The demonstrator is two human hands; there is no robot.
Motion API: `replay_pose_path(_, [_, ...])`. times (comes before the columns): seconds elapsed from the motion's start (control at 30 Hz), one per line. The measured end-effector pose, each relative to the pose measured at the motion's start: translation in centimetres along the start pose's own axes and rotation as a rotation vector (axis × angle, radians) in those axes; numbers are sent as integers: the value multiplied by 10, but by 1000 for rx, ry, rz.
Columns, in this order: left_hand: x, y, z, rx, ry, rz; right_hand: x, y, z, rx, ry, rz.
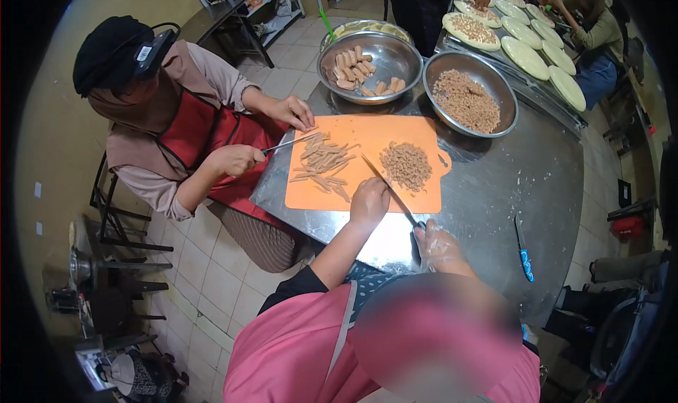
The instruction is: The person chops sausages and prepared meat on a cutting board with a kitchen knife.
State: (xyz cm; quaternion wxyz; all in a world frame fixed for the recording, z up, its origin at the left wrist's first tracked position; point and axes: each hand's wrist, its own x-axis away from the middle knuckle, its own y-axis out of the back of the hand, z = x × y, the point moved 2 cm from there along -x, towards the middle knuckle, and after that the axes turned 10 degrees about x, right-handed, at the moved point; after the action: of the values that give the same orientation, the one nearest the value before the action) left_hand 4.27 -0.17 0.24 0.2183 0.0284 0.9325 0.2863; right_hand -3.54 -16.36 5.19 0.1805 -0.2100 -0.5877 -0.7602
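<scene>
My right hand (437,245), in a clear plastic glove, grips the dark handle of a knife (400,200) at the table's front edge. The blade slants up and left over the orange cutting board (361,129), beside a heap of small brown diced pieces (406,166). My left hand (370,201) is bent on the board's front edge, left of the blade, its fingers curled; what lies under them is hidden. Brown strips (323,164) are spread on the board's left half, close to my left hand.
Across the left corner a co-worker's hand (239,160) holds another knife (288,143) over the board. Behind stand a metal bowl of sausage chunks (370,68) and a bowl of diced pieces (470,96). A blue-handled knife (526,264) lies right; flat dough rounds (525,57) stand back right.
</scene>
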Motion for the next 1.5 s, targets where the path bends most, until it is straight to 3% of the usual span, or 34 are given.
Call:
replay_pose_path(0.2, [-2, 1, -2, -26, -8, -85, -14, 3, 3, -86, 52, -71])
replay_pose_path(0.4, [-1, 0, 8, -30, 140, -31, 14, 5, 4, -10, 8, -24])
replay_pose_path(0.7, [-1, 6, 4, 157, 208, -137, 0, 5, 12, -94, 21, -53])
replay_pose_path(0.97, [-6, 9, 1, 103, 266, -49, 8, -4, 12, -32, -27, 43])
replay_pose_path(1.5, [-2, 7, 8, 38, 127, -49, -2, -2, 10, -84, 19, 27])
